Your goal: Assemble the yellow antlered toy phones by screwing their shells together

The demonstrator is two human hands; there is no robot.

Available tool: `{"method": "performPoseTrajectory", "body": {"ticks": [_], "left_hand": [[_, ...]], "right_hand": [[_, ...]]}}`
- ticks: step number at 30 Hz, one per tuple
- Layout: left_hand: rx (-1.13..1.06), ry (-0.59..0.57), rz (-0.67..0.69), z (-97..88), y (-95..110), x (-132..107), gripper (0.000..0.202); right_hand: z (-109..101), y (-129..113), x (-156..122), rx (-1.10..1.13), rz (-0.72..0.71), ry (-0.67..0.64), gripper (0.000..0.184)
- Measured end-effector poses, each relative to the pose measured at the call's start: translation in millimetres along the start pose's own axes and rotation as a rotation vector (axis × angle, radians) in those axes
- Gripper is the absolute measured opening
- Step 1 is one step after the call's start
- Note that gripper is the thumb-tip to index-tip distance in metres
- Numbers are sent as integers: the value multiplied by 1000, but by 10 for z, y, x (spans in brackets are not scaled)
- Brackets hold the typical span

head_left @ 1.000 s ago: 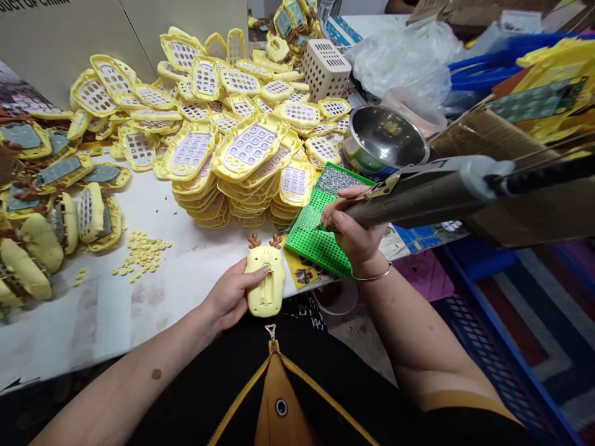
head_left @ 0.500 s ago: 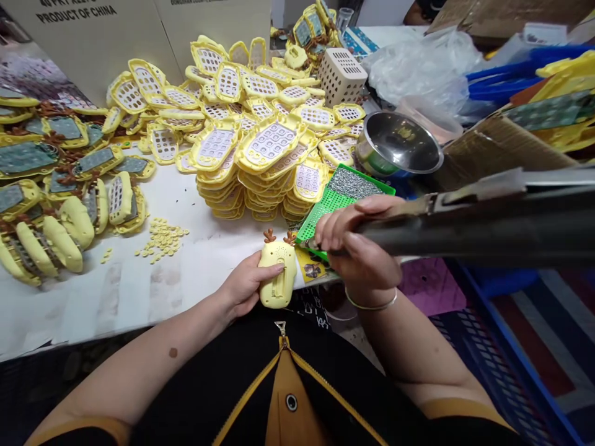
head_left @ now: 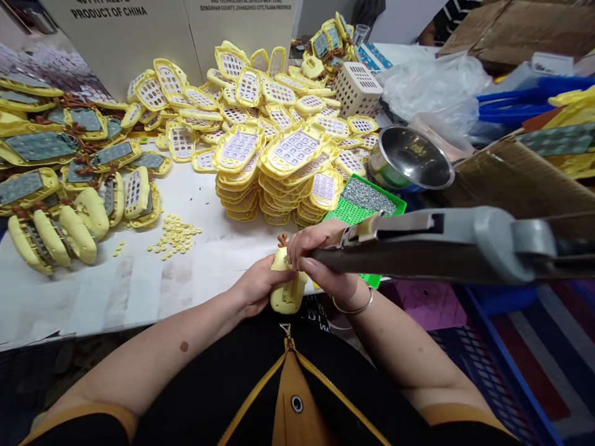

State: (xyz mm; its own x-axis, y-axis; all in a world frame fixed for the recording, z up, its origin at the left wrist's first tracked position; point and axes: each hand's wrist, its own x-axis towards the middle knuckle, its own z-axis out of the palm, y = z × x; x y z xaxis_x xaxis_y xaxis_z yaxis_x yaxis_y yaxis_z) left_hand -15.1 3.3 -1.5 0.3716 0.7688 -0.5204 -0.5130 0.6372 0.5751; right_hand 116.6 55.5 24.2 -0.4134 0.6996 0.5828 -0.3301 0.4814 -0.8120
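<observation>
My left hand (head_left: 255, 286) grips a pale yellow plastic toy (head_left: 285, 301) with brown antlers, its battery recess facing up. It is held at the table's front edge, the thumb across its back. My right hand (head_left: 325, 257) is wrapped round a long dark electric screwdriver (head_left: 418, 246) with a lever on its side. The screwdriver lies nearly level, its front end over the top of the toy. My right fingers hide the tip and part of the toy, so I cannot tell whether the tip touches a screw.
A green tray (head_left: 351, 214) of small metal screws (head_left: 367, 195) lies beyond my right hand, near a steel bowl (head_left: 411, 158). Stacked yellow shells (head_left: 297, 148) stand ahead. Small yellow buttons (head_left: 174, 238) and part-assembled toys (head_left: 77, 229) lie left. A cardboard box (head_left: 502, 179) is at right.
My right hand has brought the screwdriver left from above the green tray to the top of the toy. My left hand still holds the toy. The camera view has shifted slightly.
</observation>
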Motion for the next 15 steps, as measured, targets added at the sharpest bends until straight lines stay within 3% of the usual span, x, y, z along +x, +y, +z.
{"method": "performPoseTrajectory", "body": {"ticks": [7,15], "left_hand": [[22,-57,2,-3,17,-3,47],[3,35,-16,-17,-60,-3,39]], "right_hand": [[26,28,56,107,-14,-25,16],[102,-124,-39,194,18,108,17]]}}
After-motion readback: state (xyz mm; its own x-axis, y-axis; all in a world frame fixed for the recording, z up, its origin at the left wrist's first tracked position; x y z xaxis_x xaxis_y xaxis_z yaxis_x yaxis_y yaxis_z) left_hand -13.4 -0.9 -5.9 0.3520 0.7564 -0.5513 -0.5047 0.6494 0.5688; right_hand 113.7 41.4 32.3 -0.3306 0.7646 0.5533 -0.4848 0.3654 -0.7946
